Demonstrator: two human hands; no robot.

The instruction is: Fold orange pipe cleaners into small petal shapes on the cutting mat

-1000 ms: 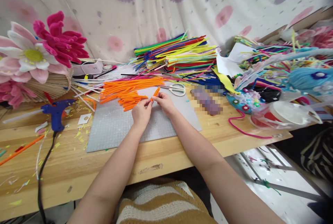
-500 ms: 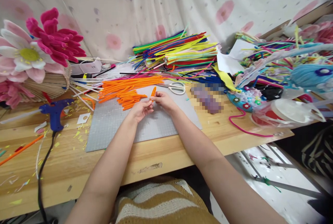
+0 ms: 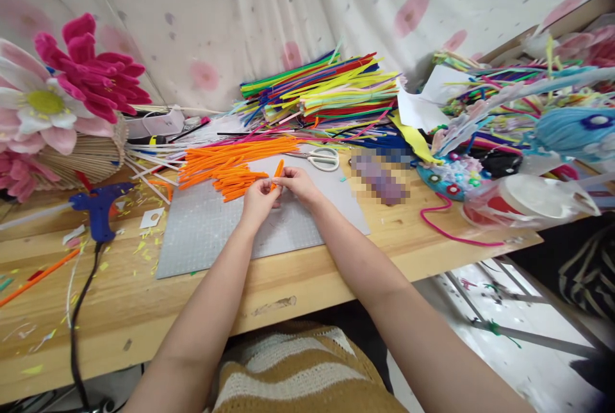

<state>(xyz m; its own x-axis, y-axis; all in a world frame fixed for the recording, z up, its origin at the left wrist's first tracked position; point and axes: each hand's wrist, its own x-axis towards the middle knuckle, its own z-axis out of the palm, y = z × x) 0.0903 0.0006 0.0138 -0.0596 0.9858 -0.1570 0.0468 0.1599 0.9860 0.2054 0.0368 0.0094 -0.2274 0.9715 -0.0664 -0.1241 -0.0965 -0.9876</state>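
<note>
A short orange pipe-cleaner piece [image 3: 278, 171] stands between my hands, above the grey cutting mat [image 3: 192, 234]. My left hand [image 3: 261, 198] pinches its lower part, and my right hand [image 3: 295, 182] grips it from the right with closed fingers. The fingertips of both hands meet, so its bottom end is hidden. Left of my hands lies a pile of short folded orange pieces [image 3: 235, 181]. Long orange pipe cleaners [image 3: 211, 160] spread behind it at the mat's back edge. White-handled scissors [image 3: 323, 159] rest behind my right hand.
A blue glue gun [image 3: 100, 208] with a black cord lies at the left, near fabric flowers [image 3: 91, 73]. Bundles of coloured pipe cleaners [image 3: 327, 93] are heaped at the back. A plastic-wrapped tub [image 3: 523, 202] and a pink pipe cleaner [image 3: 442, 230] are on the right.
My left hand's fingers have closed in more around the bottom of the orange piece. The whole view has shifted slightly.
</note>
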